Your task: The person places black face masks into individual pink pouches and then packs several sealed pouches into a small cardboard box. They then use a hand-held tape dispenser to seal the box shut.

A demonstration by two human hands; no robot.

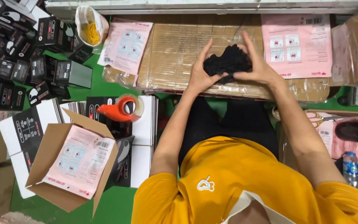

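A bundle of black masks (228,62) sits gathered between my hands above a wrapped cardboard stack (175,54) on the green table (112,207). My left hand (199,74) and right hand (258,68) both clasp it, fingers half curled, squaring the pile; bagging it next would call for a steady, even squeeze.

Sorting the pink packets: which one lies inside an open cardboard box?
The pink packet at lower left, resting in the open brown box. The other two lie flat on the bench top, either side of the hands.
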